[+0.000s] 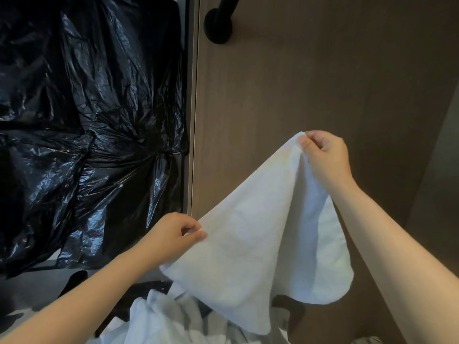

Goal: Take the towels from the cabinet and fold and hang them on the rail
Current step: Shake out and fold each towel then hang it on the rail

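fingers [305,142]: thumb and forefinger pressed together on the towel's top corner
right hand [325,157]: raised in front of the panel at mid height, pinching that corner
left hand [171,234]: lower, at the panel's left edge, thumb and forefinger pinching the towel's side edge
towel [260,244]: white, stretched slantwise between both hands before the panel's lower half, free end drooping in soft folds
panel [298,70]: brown wood grain, upright
rail [218,26]: black, round mount and a short stub fixed near the panel's top left
plastic [87,108]: black, glossy, crumpled, left of the panel
cloth [159,321]: white heap below the panel's foot, under the towel
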`<state>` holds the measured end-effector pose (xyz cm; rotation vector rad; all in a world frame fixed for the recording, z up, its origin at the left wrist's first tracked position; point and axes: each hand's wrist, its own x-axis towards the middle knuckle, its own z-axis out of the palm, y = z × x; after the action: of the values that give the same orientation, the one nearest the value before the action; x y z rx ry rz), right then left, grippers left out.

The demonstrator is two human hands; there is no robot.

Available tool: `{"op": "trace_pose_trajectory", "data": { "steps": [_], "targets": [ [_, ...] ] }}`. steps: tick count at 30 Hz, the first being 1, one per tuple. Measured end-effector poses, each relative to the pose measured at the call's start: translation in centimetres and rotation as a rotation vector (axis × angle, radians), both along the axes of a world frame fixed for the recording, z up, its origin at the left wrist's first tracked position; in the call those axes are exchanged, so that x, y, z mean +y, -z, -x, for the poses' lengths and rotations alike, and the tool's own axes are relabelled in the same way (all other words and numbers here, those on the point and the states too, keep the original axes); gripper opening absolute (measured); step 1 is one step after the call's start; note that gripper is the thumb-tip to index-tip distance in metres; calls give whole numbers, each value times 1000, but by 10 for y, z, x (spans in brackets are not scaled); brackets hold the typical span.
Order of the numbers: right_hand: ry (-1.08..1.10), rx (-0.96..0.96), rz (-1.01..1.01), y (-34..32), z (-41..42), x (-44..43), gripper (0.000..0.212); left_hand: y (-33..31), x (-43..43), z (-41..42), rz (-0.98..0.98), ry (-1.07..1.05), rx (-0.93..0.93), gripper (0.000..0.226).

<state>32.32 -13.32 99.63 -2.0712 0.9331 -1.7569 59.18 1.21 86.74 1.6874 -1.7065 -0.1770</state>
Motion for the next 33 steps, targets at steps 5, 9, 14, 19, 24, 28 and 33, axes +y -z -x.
{"op": "trace_pose_trajectory", "data": {
  "steps": [5,9,14,19,24,28,33],
  "targets": [
    [65,-11,5,-6,16,-16,25,-9,-4,-18,-80,-60,-133,30],
    [112,-40,-36,-3,27,-25,24,-35,-7,-37,-42,-118,-138,20],
    [121,-171,-128,5,40,-35,16,-80,-13,-63,246,-212,-163,30],
    [151,-266,-173,9,46,-46,16,-113,-22,-67,476,-297,-247,24],
    [170,-272,-183,13,47,-53,18,-118,-21,-66,514,-278,-236,11],
    [160,-261,-157,11,47,-54,19,-118,-21,-65,548,-285,-238,10],
    [146,-266,-163,11,45,-51,20,-120,-24,-63,591,-327,-128,14]
  ]
}}
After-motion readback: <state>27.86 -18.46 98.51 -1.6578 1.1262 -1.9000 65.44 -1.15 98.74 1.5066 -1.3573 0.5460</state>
